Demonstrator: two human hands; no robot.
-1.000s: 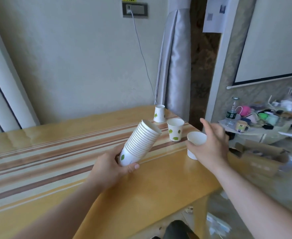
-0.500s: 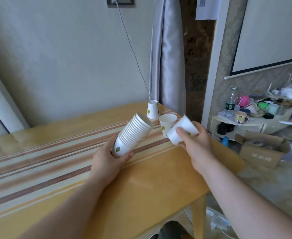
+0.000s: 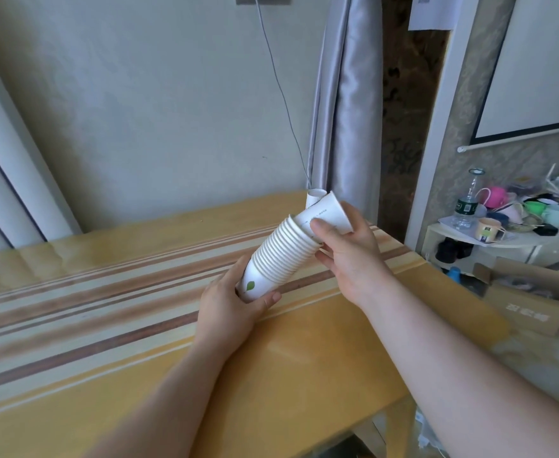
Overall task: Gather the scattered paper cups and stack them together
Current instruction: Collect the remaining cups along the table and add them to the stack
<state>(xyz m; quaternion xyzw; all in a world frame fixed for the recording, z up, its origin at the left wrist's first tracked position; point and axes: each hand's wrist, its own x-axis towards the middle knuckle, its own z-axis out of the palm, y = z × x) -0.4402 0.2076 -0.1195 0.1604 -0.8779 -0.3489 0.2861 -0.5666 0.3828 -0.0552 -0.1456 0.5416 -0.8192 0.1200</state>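
Observation:
My left hand (image 3: 230,310) grips the base of a tilted stack of white paper cups (image 3: 279,257) with a green leaf print, held above the striped table (image 3: 106,325). My right hand (image 3: 347,256) holds a single white paper cup (image 3: 329,214) whose base sits partly inside the stack's open top. Behind that cup, the rim of another paper cup (image 3: 314,196) shows at the table's far edge. A second loose cup seen earlier is hidden behind my right hand.
A grey curtain (image 3: 340,104) and a hanging cable (image 3: 281,94) are behind the table. To the right stands a low white shelf (image 3: 489,242) with a bottle, mugs and clutter, and an open cardboard box (image 3: 532,299) lies on the floor.
My right hand lifted a cup from the table's right edge and carried it left into the mouth of the stack. The left hand kept the stack tilted.

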